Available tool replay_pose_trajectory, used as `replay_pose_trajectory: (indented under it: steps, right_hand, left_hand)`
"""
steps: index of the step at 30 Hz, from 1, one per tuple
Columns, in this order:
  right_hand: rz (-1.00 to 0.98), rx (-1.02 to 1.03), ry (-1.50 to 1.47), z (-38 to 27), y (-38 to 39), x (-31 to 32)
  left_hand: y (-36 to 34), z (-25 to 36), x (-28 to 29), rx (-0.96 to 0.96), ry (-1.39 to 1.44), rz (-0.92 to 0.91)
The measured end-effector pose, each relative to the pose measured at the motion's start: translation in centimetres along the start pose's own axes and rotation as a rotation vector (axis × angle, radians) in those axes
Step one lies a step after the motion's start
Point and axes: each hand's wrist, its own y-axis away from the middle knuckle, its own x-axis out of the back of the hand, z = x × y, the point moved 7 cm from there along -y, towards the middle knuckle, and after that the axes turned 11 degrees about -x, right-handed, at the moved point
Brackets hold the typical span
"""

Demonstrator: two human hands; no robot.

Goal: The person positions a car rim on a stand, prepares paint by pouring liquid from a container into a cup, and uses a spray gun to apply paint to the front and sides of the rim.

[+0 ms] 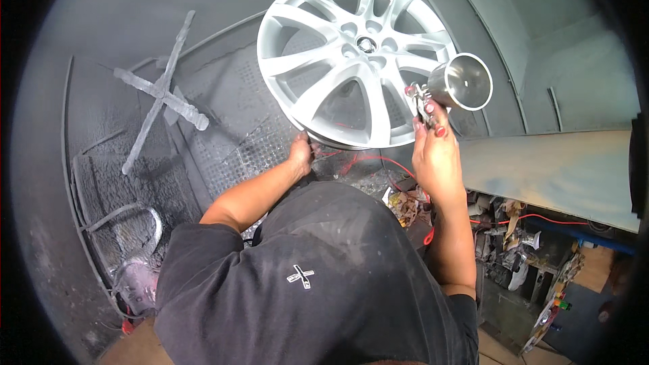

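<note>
A silver alloy wheel with paired spokes and a centre cap faces up in front of me. At its near left edge is my left hand, closed on the rim, its fingers partly hidden. My right hand is wrapped round a spray gun with red knobs. The gun's shiny metal cup overlaps the wheel's right edge in this view. Whether the gun touches the wheel I cannot tell; no spray is visible.
A grey-coated cross-shaped stand is to the left, near a perforated grate. A red hose runs below the wheel. At right are a long pale panel and a cluttered shelf. Crumpled scraps lie beside my right forearm.
</note>
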Motion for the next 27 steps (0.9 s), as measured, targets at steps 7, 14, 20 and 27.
replay_pose_trajectory:
  steps: [7, 14, 20, 27]
  right_hand:
    - [-0.054, 0.124, -0.029, -1.2, -0.4, -1.3]
    - [-0.359, 0.061, -0.237, -3.7, 2.9, -2.0]
    - [-0.377, 0.307, -0.445, -6.2, 4.4, -2.9]
    - [-0.208, 0.078, -0.286, -2.7, 3.1, -3.7]
  left_hand:
    - [3.0, -1.8, -1.7, 0.205, -0.172, -0.25]
    - [2.7, -2.2, -1.4, 0.209, -0.134, -0.287]
    - [-1.1, -4.2, 0.2, 0.191, -0.059, -0.365]
    - [1.6, -2.0, -0.6, 0.227, -0.139, -0.266]
